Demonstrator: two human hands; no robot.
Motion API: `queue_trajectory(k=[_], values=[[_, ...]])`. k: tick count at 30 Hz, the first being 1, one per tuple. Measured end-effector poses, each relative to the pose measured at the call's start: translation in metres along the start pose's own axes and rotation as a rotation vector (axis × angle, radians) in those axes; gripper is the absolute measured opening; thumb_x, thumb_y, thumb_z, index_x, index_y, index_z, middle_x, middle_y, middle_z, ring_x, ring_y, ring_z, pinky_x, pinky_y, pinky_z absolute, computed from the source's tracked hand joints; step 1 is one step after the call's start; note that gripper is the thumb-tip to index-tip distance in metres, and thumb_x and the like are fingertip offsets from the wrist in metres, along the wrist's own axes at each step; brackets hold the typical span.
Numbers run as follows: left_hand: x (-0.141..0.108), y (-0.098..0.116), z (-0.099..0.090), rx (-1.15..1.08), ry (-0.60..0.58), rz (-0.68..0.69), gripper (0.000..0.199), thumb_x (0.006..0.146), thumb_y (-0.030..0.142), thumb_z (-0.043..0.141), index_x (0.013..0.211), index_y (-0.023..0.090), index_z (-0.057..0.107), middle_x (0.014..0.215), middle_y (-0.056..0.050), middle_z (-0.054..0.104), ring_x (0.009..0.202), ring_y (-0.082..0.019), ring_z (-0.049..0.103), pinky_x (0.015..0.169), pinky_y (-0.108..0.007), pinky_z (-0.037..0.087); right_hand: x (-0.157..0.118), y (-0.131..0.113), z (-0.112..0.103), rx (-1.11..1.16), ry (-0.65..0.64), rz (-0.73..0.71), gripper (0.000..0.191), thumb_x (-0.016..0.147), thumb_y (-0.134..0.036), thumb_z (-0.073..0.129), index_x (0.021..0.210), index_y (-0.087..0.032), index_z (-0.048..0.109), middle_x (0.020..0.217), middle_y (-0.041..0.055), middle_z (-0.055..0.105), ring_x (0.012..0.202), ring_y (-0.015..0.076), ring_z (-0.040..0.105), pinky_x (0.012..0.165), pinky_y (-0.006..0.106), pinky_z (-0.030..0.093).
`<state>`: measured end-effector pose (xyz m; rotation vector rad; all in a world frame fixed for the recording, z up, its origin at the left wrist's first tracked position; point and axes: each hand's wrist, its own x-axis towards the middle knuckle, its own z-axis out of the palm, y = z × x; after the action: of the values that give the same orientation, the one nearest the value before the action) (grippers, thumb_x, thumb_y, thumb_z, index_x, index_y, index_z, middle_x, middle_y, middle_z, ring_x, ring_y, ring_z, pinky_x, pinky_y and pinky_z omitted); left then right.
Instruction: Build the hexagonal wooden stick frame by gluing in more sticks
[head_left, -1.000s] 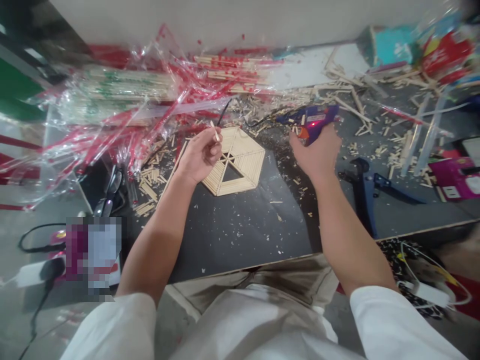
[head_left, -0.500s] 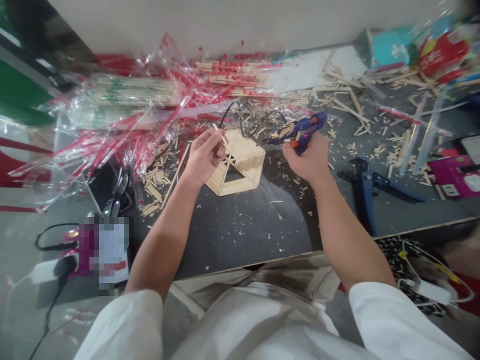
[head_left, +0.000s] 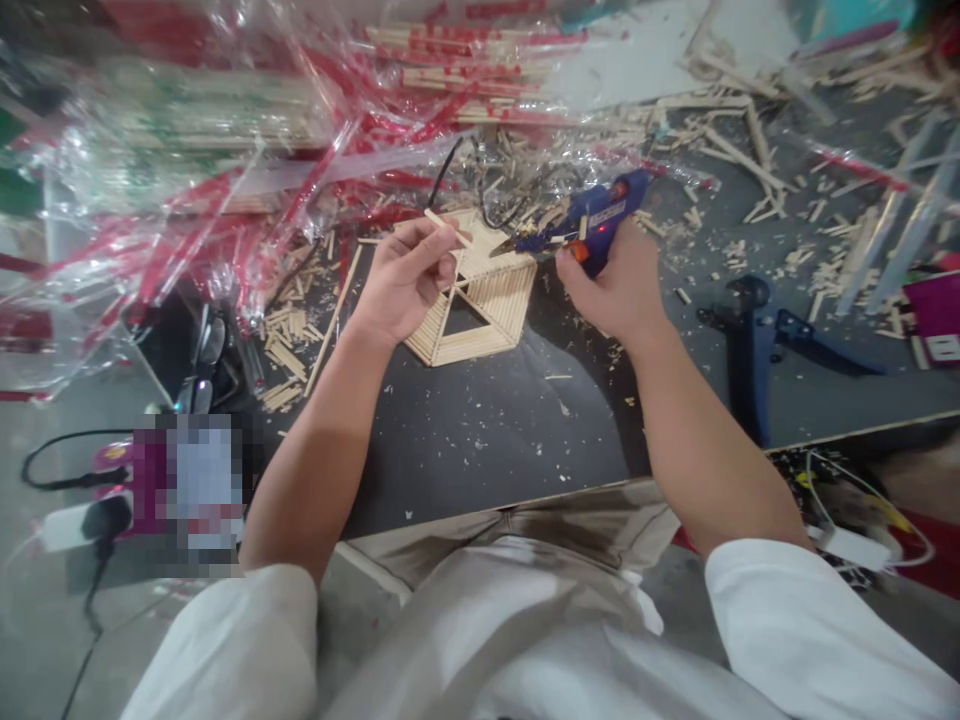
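Note:
Between finger and thumb of my left hand (head_left: 412, 275) is a short thin wooden stick (head_left: 444, 226), held over a six-sided panel (head_left: 469, 347) built of rows of such sticks. The panel lies flat on the dark table, with dark gaps showing between some of its ribs; my left hand hides its left part. My right hand (head_left: 619, 275) is wrapped round a blue hot glue gun (head_left: 600, 220) with an orange trigger and a small red light. Its nozzle points left, just above the panel's upper right part and close to the stick.
Blue cutting pliers (head_left: 754, 350) lie open to the right. Red-and-clear plastic wrappers with stick bundles (head_left: 202, 130) crowd the back left. Stick offcuts (head_left: 289, 350) litter the dark table (head_left: 487, 440). Glasses (head_left: 202, 360) and a purple power box (head_left: 142, 480) sit at the left.
My right hand has brought the glue gun left, its nozzle now nearer the stick in my left hand. The stick is tilted differently. The whole view has shifted closer to the table.

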<state>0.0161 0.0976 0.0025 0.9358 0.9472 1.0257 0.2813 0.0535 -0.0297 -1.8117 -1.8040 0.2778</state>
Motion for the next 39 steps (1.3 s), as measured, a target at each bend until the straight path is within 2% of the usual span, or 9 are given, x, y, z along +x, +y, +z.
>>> queue_trajectory(k=[4,8,13,20,29,35,39], values=[[0.003,-0.005,-0.003,0.009,0.016,-0.001,0.008,0.095,0.023,0.079,0.092,0.019,0.073,0.086,0.001,0.072,0.056,-0.001,0.058,0.053,-0.014,0.045,0.0,0.002,0.002,0.011,-0.023,-0.019,0.042,0.101,-0.064,0.054,0.119,-0.027,0.063,0.1,0.015,0.073,0.104,0.0363,0.07,0.091,0.055,0.057],[0.004,-0.007,-0.003,0.033,0.019,-0.017,0.014,0.094,0.027,0.082,0.102,0.019,0.074,0.085,0.001,0.074,0.059,-0.002,0.061,0.053,-0.013,0.046,-0.001,0.002,0.003,0.01,-0.032,-0.015,0.045,0.101,-0.064,0.053,0.121,-0.025,0.062,0.103,0.0158,0.073,0.106,0.0373,0.071,0.093,0.056,0.057],[0.004,-0.006,-0.002,0.012,0.021,-0.032,0.009,0.094,0.019,0.08,0.098,0.019,0.072,0.086,0.001,0.074,0.059,-0.002,0.063,0.055,-0.015,0.046,0.0,0.001,0.002,0.007,-0.041,-0.011,0.048,0.1,-0.068,0.054,0.123,-0.027,0.063,0.108,0.0156,0.073,0.113,0.0392,0.07,0.093,0.057,0.057],[0.001,-0.002,0.001,-0.047,-0.027,-0.022,0.011,0.096,0.01,0.074,0.09,0.018,0.07,0.087,0.001,0.072,0.057,0.0,0.061,0.055,-0.014,0.045,-0.001,0.003,0.003,0.012,-0.031,-0.038,0.045,0.101,-0.065,0.052,0.121,-0.025,0.063,0.109,0.016,0.073,0.103,0.0359,0.072,0.095,0.056,0.058],[0.001,0.0,0.001,-0.055,-0.07,-0.028,0.015,0.091,0.013,0.081,0.091,0.018,0.067,0.086,0.003,0.073,0.055,0.001,0.056,0.053,-0.011,0.045,-0.001,0.014,0.008,0.054,0.018,-0.095,0.044,0.1,-0.065,0.054,0.119,-0.027,0.063,0.108,0.0158,0.075,0.103,0.0378,0.073,0.095,0.059,0.058],[0.002,0.0,0.001,-0.06,-0.065,-0.011,0.015,0.091,0.011,0.08,0.088,0.018,0.067,0.085,0.003,0.073,0.053,0.001,0.056,0.052,-0.011,0.045,0.0,0.014,0.009,0.054,0.015,-0.085,0.044,0.1,-0.064,0.056,0.12,-0.026,0.063,0.109,0.0164,0.075,0.102,0.0379,0.075,0.094,0.059,0.059],[0.001,0.001,0.0,-0.105,-0.097,-0.014,0.02,0.09,0.011,0.082,0.082,0.018,0.064,0.083,0.004,0.072,0.052,0.001,0.053,0.05,-0.012,0.043,0.0,0.01,0.008,0.059,0.067,-0.069,0.046,0.099,-0.068,0.056,0.118,-0.027,0.062,0.109,0.0168,0.074,0.109,0.0397,0.073,0.094,0.059,0.059]])
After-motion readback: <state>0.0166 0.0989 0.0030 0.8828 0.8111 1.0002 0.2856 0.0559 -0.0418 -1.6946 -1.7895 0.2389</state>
